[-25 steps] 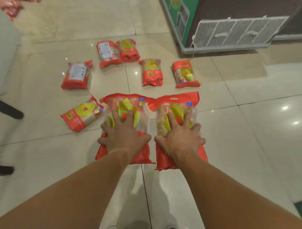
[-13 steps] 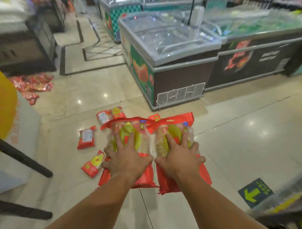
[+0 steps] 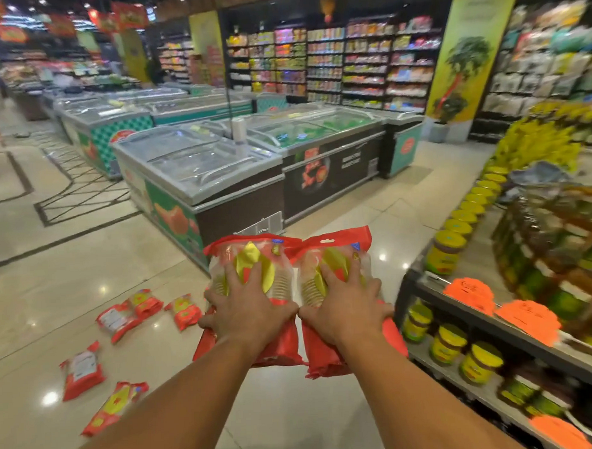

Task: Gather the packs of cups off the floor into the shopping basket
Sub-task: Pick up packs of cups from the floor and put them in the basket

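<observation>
Packs of cups are up off the floor in both your hands: your left hand point(image 3: 249, 311) is spread flat over the top of one pack point(image 3: 252, 269), fingers splayed and the thumb hooked round its inner edge, and your right hand point(image 3: 346, 311) grips a second pack point(image 3: 332, 256) the same way. The two packs sit side by side, edges touching, held out in front of you at arm's length with their red header ends pointing away. More packs lie on the tiled floor point(image 3: 88, 265) to your left: a pair lying together point(image 3: 128, 312), one just right of them point(image 3: 183, 310), one nearer you point(image 3: 81, 369), and another lowest in view point(image 3: 114, 407) (five down there that you can count; the edges are blurred). Ahead stands a row of glass-topped freezers point(image 3: 198, 170). On your right a shelf point(image 3: 506, 331) carries yellow-lidded jars point(image 3: 446, 345) and orange price tags point(image 3: 468, 294). No shopping basket shows in this view.
</observation>
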Demonstrator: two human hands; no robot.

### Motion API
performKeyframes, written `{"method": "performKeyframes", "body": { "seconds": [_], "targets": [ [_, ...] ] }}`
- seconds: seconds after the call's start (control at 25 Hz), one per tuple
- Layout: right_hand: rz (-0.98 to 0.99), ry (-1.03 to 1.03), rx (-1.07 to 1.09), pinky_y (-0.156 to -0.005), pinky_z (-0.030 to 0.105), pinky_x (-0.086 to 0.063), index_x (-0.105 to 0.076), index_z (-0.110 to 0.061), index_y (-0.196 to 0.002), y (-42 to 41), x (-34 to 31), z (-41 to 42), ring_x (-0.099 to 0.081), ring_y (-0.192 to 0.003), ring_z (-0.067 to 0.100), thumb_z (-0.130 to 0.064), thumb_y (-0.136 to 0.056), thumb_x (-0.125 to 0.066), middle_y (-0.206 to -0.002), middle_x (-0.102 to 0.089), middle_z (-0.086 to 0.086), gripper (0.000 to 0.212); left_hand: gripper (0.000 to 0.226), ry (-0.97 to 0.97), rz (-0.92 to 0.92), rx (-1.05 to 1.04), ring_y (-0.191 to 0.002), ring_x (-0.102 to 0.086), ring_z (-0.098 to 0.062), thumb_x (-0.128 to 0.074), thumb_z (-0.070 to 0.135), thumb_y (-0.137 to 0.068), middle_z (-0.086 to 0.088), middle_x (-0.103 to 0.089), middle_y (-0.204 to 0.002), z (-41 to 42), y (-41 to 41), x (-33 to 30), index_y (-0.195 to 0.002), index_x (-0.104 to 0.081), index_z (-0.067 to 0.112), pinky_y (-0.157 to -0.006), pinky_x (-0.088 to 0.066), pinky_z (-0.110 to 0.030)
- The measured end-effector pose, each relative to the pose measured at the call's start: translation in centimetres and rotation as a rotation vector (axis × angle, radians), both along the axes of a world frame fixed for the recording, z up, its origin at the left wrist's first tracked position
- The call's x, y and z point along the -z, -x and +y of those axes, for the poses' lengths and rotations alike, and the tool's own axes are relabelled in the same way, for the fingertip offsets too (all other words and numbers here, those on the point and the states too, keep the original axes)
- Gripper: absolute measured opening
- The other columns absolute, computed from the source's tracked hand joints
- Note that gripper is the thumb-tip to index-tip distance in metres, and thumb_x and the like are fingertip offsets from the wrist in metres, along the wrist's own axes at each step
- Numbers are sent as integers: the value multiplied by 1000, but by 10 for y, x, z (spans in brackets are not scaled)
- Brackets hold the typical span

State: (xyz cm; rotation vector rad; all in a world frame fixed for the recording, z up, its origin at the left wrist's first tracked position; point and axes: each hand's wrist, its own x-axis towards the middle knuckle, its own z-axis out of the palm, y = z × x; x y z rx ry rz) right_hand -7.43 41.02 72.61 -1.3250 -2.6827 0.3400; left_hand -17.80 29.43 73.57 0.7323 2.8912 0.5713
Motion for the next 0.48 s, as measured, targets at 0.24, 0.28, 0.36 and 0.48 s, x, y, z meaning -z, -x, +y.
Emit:
{"method": "performKeyframes", "body": {
  "seconds": [0.24, 0.28, 0.36, 0.48],
  "targets": [
    [45, -9, 259, -100, 71, -34, -17, -54, -156, -217, -16, 26, -15, -147, 44, -87, -69, -59, -171, 8, -1, 102, 104, -50, 23, 256, -143, -19, -51, -69, 79, -66, 4, 7, -168, 55, -191, -21, -152, -20, 51, -103, -31, -69],
    [50, -10, 303, -100, 71, -33, -18, -54, -156, -258, -14, 32, -16, -147, 44, -87, -68, -59, -171, 7, -1, 102, 104, -61, 16, 306, -141, -21, -51, -69, 80, -64, 5, 7, -168, 65, -227, -17, -152, -20, 52, -102, -32, -68],
    [24, -11, 398, -100, 70, -33, -19, -55, -155, -351, -10, 44, -18, -146, 43, -87, -67, -60, -171, 6, -1, 102, 106, -60, -16, 398, -140, -22, -50, -69, 83, -61, 7, 9, -167, 88, -313, -8, -151, -21, 53, -101, -34, -66],
    [-28, 13, 512, -97, 69, -33, -19, -55, -155, -473, 0, 55, -21, -144, 43, -88, -65, -61, -171, 6, -2, 105, 109, -47, -60, 490, -141, -22, -48, -70, 83, -59, 7, 11, -167, 112, -429, 6, -151, -22, 52, -101, -36, -65]
  ]
}}
